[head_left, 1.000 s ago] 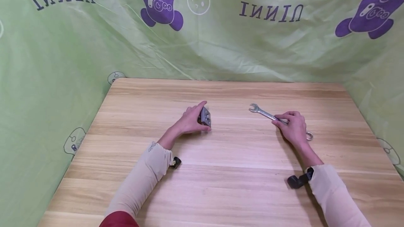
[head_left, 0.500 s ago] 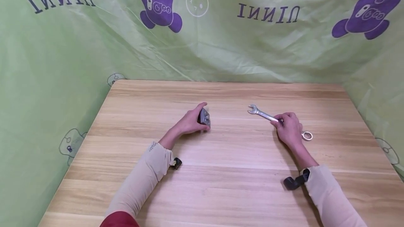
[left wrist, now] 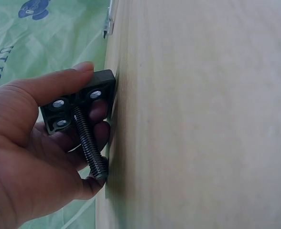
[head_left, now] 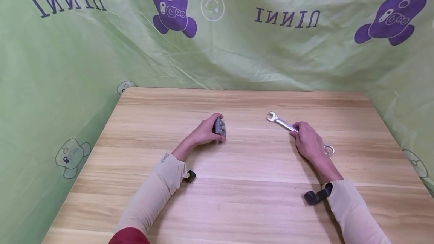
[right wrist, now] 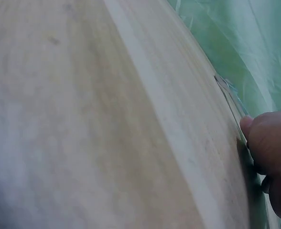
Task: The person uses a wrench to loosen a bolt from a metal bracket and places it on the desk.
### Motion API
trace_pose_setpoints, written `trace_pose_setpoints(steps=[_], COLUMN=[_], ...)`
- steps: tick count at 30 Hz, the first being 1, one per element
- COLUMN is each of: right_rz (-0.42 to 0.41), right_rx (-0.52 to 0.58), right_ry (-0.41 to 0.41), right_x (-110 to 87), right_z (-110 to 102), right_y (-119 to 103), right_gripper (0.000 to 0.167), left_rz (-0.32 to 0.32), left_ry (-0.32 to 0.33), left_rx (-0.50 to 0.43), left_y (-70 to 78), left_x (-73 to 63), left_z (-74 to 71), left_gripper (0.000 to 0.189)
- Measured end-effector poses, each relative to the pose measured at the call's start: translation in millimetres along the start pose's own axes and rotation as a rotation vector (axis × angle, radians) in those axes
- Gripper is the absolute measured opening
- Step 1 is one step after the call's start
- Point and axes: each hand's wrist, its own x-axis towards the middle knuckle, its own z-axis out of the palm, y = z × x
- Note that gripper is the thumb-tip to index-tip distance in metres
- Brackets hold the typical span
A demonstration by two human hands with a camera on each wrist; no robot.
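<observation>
My left hand (head_left: 205, 131) grips a dark square block (head_left: 219, 128) between thumb and fingers, left of the table's middle. In the left wrist view a threaded bolt (left wrist: 89, 143) sticks out of the block (left wrist: 102, 78) toward the palm, among several screw heads. At the right, my right hand (head_left: 310, 142) holds a silver combination wrench (head_left: 283, 123) round its shaft. Its open end points to the back left, and its ring end (head_left: 329, 150) shows beyond the hand. Only the edge of the right hand (right wrist: 274, 148) and a thin sliver of the wrench (right wrist: 231, 95) appear in the right wrist view.
A wooden table (head_left: 244, 210) lies under both hands. Green printed cloth (head_left: 217, 55) hangs behind it and at both sides. Black wrist cameras (head_left: 317, 197) sit on the light sleeves.
The right hand has shifted slightly left along with the wrench, and its fingers have closed further round the shaft. The left hand and block hold nearly still. The head view tilts slightly.
</observation>
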Motion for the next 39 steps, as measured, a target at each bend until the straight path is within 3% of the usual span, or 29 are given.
trace_pose_setpoints(steps=[14,18,31,39], right_rz=[-0.05,-0.088,-0.236,-0.315], right_rx=[0.071,0.075,0.138,0.279], right_ry=[0.041,0.068,0.134,0.148], right_x=[-1.6,0.4,8.2,13.1], right_z=[-9,-14,-27,-26], right_y=[-15,-26,-72,-93], right_gripper=[0.026,0.026,0.032,0.036], left_rz=[-0.003,-0.011,-0.019,0.015], left_ry=[0.022,0.036,0.114,0.137], left_rx=[-0.052,-0.133,-0.537,-0.643], left_y=[-0.1,1.5,16.3,19.8], left_x=[-6.7,-8.6,-13.1,-12.8], left_z=[-4.0,-4.8,-8.8,-5.5], left_gripper=[0.078,0.077,0.077,0.079])
